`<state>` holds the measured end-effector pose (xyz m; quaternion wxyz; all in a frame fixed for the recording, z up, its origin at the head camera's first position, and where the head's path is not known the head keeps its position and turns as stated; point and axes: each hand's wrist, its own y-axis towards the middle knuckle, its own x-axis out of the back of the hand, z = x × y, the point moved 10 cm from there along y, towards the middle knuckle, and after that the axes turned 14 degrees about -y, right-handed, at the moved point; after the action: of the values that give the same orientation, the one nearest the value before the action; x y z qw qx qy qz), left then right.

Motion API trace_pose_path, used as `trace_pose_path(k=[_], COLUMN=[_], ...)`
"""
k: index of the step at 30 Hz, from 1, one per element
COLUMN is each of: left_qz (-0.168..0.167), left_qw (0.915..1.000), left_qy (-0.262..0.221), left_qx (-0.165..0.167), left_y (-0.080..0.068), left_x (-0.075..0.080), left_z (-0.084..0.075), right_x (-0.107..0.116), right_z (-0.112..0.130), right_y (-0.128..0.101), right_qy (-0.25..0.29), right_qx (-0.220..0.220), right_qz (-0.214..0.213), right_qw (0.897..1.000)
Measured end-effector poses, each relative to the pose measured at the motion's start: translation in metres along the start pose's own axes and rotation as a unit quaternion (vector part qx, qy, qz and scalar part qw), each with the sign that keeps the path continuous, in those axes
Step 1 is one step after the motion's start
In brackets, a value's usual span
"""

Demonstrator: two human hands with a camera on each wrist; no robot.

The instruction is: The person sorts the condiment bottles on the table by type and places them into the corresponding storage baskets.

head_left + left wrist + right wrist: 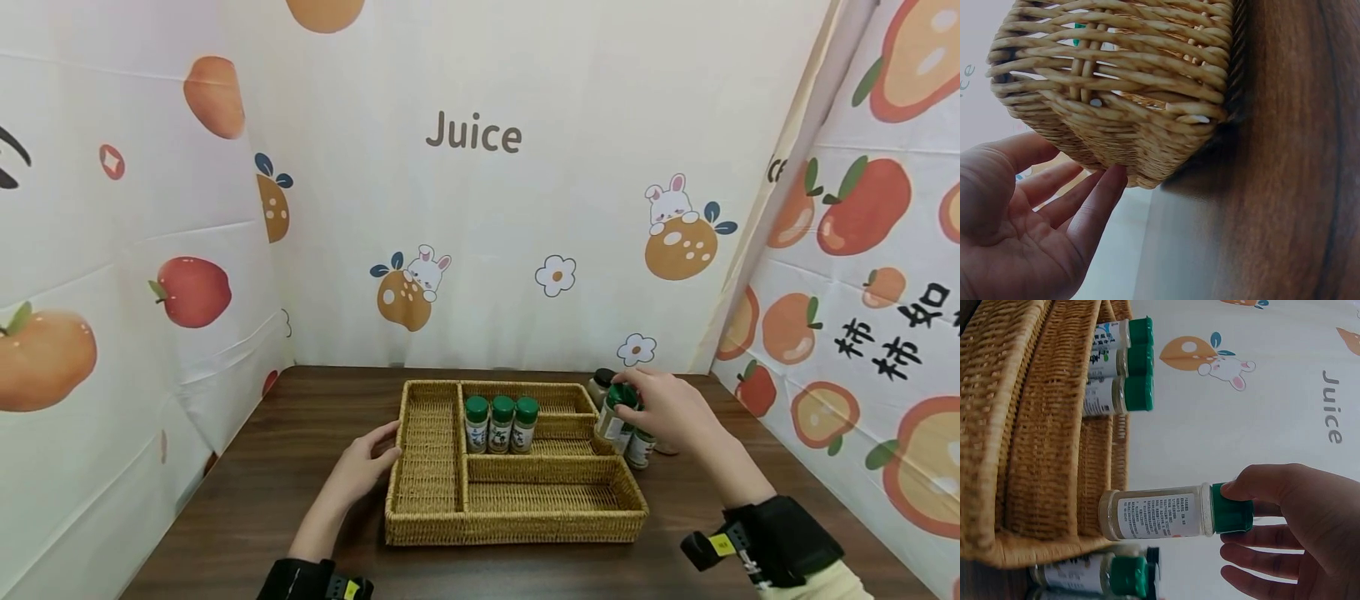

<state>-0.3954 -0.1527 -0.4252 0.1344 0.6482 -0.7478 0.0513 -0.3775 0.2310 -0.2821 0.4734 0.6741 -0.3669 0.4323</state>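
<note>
Right hand (670, 408) fingers pinching green cap of spice jar (1159, 514), jar lifted just over right rim of wicker tray (516, 521), more jars (640, 446) on table (247, 492) beside it, left hand (365, 463) fingers straight, touching tray's left wall, three jars (500, 423) standing in middle compartment.

Held by its green cap: a clear spice jar (1159, 514) of pale powder with a white label, upright above the right rim of a woven wicker tray (517, 500). Inside the tray's middle compartment: three matching jars (500, 423), upright in a row.
</note>
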Motion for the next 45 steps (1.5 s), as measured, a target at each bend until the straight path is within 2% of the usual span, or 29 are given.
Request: trace_pose_path(k=[8, 15, 34, 40, 45], left_qz=[0.0, 0.002, -0.004, -0.007, -0.009], left_qw=[1.0, 0.9999, 0.9999, 0.9998, 0.9998], left_qy=[-0.003, -0.016, -0.014, -0.014, -0.012], left_qx=[0.003, 0.004, 0.008, 0.008, 0.01], left_y=[0.001, 0.001, 0.004, 0.004, 0.003], left_x=[-0.001, -0.006, -0.006, -0.003, 0.002], left_z=[0.002, 0.002, 0.005, 0.005, 0.006], right_x=[-0.017, -0.038, -0.075, -0.086, -0.087], right_z=[0.024, 0.039, 0.059, 0.063, 0.067], right_y=[0.015, 0.024, 0.04, 0.046, 0.052], right_qy=[0.009, 0.037, 0.039, 0.049, 0.053], right_qx=[0.014, 0.008, -0.01, -0.035, -0.051], right_qz=[-0.001, 0.029, 0.064, 0.089, 0.093], right_qw=[1.0, 0.999, 0.997, 0.994, 0.993])
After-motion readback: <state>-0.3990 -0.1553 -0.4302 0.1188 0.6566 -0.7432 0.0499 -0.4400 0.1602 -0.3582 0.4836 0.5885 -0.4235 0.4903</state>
